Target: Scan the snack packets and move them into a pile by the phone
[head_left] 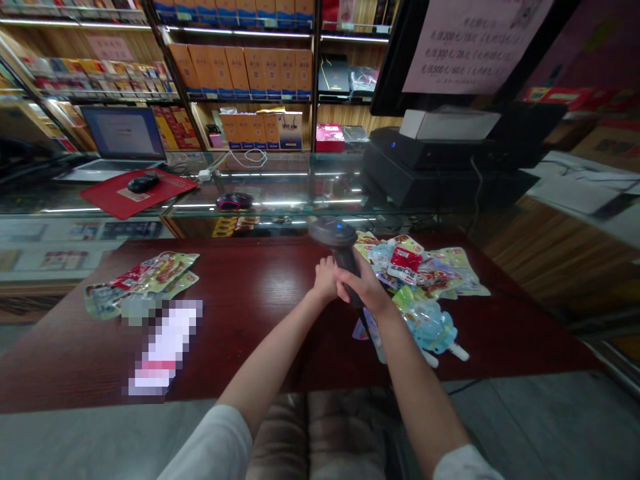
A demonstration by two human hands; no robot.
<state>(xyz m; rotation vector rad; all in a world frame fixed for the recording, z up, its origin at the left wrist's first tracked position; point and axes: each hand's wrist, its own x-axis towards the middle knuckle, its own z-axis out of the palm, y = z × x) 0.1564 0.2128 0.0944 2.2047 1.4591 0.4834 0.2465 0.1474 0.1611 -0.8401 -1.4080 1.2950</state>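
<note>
- Right hand (364, 283): barcode scanner (341, 241) gripped, head uppermost.
- Left hand (327, 277): curled close beside it; grip can't be told.
- Barcode scanner held over dark red table (260, 347).
- Packet pile (440, 273) spread at right.
- Smaller packet stack (155, 273), pixelated item (167, 347) laid at left.

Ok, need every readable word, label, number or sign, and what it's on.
"200元/15次", pink paper sign on the black monitor, top line
"300元/28次", same sign, second
"500元/60次", same sign, third; rest of sign too blurred
Unreadable, blurred or small: red-and-white plastic packet, silver laptop's screen, brown-orange cardboard boxes.
Pixelated: white oblong.
</note>
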